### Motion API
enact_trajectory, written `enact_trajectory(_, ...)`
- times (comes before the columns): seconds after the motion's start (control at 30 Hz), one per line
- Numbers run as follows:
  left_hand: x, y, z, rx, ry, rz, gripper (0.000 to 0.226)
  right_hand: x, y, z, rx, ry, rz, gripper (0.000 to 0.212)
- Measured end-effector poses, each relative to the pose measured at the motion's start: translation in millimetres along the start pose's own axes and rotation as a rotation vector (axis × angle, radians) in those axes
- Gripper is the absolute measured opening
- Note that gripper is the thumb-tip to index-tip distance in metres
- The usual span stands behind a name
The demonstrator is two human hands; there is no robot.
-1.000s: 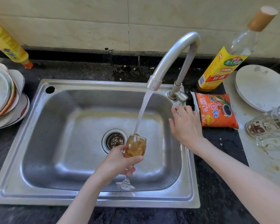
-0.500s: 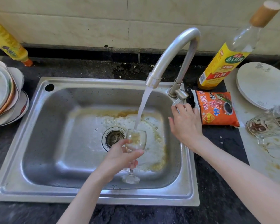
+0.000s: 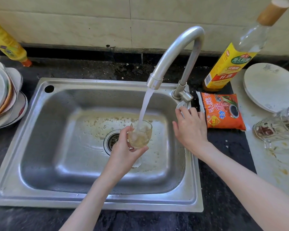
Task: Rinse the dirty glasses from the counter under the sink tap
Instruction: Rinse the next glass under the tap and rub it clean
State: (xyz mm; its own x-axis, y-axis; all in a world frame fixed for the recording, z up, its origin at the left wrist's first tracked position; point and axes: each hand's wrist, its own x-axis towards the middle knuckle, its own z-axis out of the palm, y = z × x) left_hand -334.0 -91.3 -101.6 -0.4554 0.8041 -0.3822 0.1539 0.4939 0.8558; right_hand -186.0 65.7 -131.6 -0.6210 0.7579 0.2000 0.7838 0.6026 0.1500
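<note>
Over the sink (image 3: pixel 40 164), under the tap (image 3: pixel 175 50), we hold the stemmed glass (image 3: pixel 140 135), our left hand (image 3: pixel 125 152) curled round its bowl, best gripped there since wet, thin glass is slippery and fragile; our right hand (image 3: pixel 190 129) rests on the tap lever (image 3: pixel 183 104), fingers loosely bent.

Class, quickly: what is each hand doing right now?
Left hand: grips the stemmed glass under the running water.
Right hand: fingers on the tap handle; grip cannot be told.
</note>
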Motion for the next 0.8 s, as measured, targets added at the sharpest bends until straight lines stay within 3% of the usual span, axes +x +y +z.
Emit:
enact_trajectory(0.57, 4, 4, 2, -0.005, 0.011, 0.053, 0.060, 3, -1, -7, -0.003, -0.072, 0.000, 0.039)
enact_trajectory(0.67, 4, 5, 0, -0.018, 0.006, -0.030, 0.059, 2, -1, -14, 0.024, -0.160, 0.023, 0.040)
enact_trajectory(0.8, 1, 12, -5, -0.237, -0.105, -0.328, 0.049, -4, -11, -40, 0.256, -0.360, -0.033, 0.044)
